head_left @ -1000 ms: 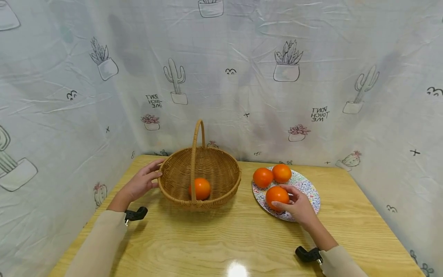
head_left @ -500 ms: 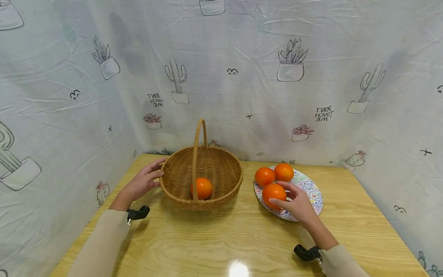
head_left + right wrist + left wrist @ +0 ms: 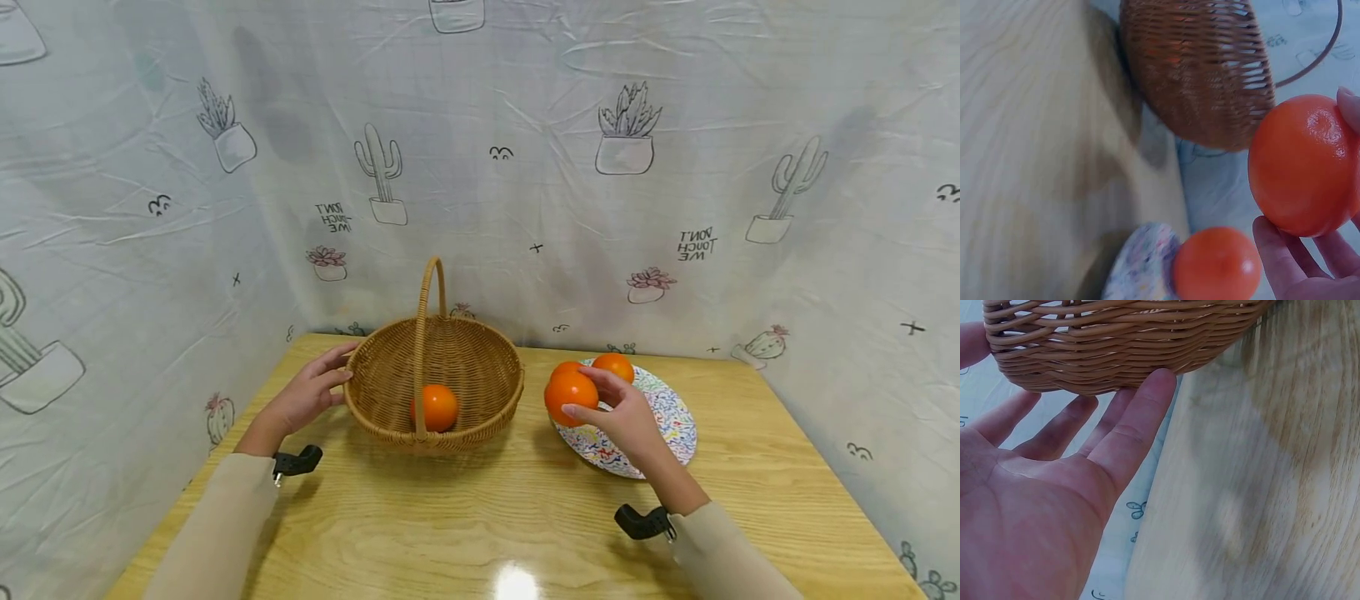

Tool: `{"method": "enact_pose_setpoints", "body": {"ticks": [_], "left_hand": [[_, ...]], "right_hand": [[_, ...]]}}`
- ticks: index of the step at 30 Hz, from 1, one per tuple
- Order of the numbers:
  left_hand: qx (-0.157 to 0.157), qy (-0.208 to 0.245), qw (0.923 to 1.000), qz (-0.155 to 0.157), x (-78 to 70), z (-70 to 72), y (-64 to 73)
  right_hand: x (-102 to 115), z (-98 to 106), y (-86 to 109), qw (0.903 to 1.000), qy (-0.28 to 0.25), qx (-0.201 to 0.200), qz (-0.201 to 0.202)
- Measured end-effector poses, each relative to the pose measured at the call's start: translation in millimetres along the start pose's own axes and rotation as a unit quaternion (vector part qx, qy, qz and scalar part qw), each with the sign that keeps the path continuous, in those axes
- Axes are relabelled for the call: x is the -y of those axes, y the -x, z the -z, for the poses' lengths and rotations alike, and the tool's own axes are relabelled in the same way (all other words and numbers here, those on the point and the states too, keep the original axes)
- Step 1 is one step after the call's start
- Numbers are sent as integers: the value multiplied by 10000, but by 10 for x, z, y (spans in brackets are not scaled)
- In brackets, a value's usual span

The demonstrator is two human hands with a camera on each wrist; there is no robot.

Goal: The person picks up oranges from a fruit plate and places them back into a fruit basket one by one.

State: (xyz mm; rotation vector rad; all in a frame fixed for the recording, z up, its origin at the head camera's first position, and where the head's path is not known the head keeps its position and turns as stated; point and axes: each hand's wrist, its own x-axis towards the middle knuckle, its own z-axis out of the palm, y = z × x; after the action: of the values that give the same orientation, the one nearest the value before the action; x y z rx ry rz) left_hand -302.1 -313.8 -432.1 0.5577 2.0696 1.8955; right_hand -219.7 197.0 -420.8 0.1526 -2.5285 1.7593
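Observation:
My right hand (image 3: 626, 418) grips an orange (image 3: 572, 398) between thumb and fingers, above the left edge of the patterned plate (image 3: 671, 417). In the head view the held orange overlaps a second orange (image 3: 564, 367) behind it. Another orange (image 3: 615, 366) lies at the back of the plate. My left hand (image 3: 309, 397) touches the outer left side of the wicker basket (image 3: 480, 358), fingers spread, its thumb near the rim. From the left wrist, the fingertips (image 3: 1161, 381) show against the woven wall. One orange (image 3: 438, 408) lies inside the basket, behind the tall handle.
The wooden table (image 3: 420, 525) has its back edge against a printed curtain (image 3: 480, 192) with cactus drawings. The basket's arched handle (image 3: 422, 350) rises above the rim. Bare table lies between the basket and the plate, and in front of both.
My right hand has lifted the front orange off the plate and carried it left and back, toward the basket. My left hand stays at the basket's side.

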Motion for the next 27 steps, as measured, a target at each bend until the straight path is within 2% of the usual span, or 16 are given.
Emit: {"method": "enact_pose_setpoints", "body": {"ticks": [3,12,20,27], "left_hand": [[17,-4,10000,-9,11,8,-3],[59,15,9999,-95,30,21,-14],[40,-36,10000,-58,10,13,-6],[46,-11,10000,-64,20,15,-13]], "right_hand": [[105,-41,-57,10000,-61,40,58],[387,-202,-210,9965,-725,378,170],[598,-333,-344,9959,-709,457,328],[668,-485,-507,9938,-915,434,463]]}}
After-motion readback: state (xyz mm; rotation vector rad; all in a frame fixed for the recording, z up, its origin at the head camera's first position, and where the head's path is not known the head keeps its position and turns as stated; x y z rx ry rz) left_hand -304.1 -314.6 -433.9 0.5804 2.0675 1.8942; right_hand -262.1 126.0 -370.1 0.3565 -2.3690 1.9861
